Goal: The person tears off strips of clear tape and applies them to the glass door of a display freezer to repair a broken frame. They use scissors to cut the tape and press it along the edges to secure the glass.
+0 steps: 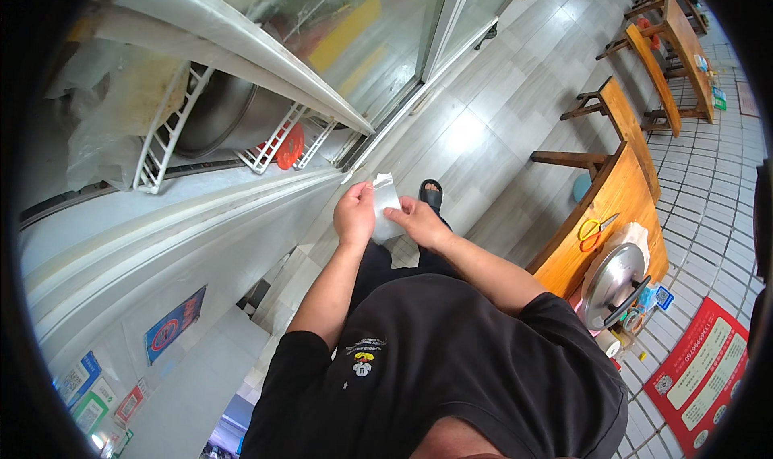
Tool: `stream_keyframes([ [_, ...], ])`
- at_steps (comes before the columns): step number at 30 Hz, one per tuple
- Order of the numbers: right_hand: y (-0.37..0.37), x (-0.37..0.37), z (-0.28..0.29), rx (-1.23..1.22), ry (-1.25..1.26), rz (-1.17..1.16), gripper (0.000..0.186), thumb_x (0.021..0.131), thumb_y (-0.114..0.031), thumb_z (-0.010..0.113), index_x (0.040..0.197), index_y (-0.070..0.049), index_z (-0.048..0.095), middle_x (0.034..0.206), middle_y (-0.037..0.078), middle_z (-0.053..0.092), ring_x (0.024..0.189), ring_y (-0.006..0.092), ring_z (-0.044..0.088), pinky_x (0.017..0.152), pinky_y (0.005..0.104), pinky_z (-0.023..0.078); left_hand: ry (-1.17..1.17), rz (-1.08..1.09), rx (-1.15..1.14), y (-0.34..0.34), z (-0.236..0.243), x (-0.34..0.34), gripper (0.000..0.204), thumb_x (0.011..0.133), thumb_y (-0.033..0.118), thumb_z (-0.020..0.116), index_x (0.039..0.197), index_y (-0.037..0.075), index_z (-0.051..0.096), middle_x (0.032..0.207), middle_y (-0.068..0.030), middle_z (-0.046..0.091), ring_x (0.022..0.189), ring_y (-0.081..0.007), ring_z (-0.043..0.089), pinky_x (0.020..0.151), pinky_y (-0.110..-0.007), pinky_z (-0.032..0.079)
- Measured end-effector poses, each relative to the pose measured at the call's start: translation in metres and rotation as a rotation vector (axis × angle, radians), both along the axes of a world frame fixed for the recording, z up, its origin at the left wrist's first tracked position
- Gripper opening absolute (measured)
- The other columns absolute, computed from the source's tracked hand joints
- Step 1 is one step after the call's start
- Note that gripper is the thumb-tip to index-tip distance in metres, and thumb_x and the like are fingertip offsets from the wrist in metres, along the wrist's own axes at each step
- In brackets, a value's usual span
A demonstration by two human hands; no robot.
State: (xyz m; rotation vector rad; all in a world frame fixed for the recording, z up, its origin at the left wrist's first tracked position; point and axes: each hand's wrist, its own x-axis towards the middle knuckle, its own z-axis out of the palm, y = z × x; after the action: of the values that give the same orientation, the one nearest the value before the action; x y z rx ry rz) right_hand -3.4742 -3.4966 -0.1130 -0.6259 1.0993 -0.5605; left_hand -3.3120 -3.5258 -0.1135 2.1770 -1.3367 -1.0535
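Note:
Between my hands, in front of my waist, is a small flat white packet [386, 196] with a shiny, uneven top edge. My left hand [354, 215] is closed on its left side, thumb along the edge. On the right, my right hand [420, 221] pinches the packet with the thumb across its front. Its lower part looks thin and partly see-through. What is inside it, if anything, does not show.
Left of me stands a white chest freezer [193, 209] with a glass door [378, 24], white wire racks [171, 125], a metal pot [213, 113] and a red plastic item [291, 146]. A wooden table [564, 254] at right bears scissors [592, 232] and a lidded pot [616, 280].

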Motion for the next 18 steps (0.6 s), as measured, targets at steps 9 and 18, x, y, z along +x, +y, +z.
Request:
stream_keyframes([
  [9, -0.010, -0.008, -0.036, -0.407, 0.401, 0.053, 0.043, 0.096, -0.040, 0.063, 0.108, 0.001, 0.060, 0.084, 0.018, 0.064, 0.079, 0.0281, 0.064, 0.075, 0.0383, 0.049, 0.971, 0.414, -0.037, -0.019, -0.088, -0.011, 0.024, 0.098, 0.019, 0.066, 0.109, -0.002, 0.071, 0.106, -0.0070, 0.069, 0.097, -0.0139, 0.064, 0.088, -0.027, 0.051],
  [18, -0.031, -0.022, -0.075, -0.861, 0.522, 0.425, 0.048, 0.080, -0.039, 0.080, 0.101, 0.001, 0.062, 0.088, 0.021, 0.063, 0.086, 0.0415, 0.062, 0.078, 0.0447, 0.051, 1.408, 0.644, -0.143, -0.063, -0.182, 0.036, 0.018, 0.100, 0.023, 0.063, 0.111, 0.010, 0.066, 0.104, -0.0064, 0.067, 0.094, -0.0206, 0.064, 0.089, -0.043, 0.056],
])
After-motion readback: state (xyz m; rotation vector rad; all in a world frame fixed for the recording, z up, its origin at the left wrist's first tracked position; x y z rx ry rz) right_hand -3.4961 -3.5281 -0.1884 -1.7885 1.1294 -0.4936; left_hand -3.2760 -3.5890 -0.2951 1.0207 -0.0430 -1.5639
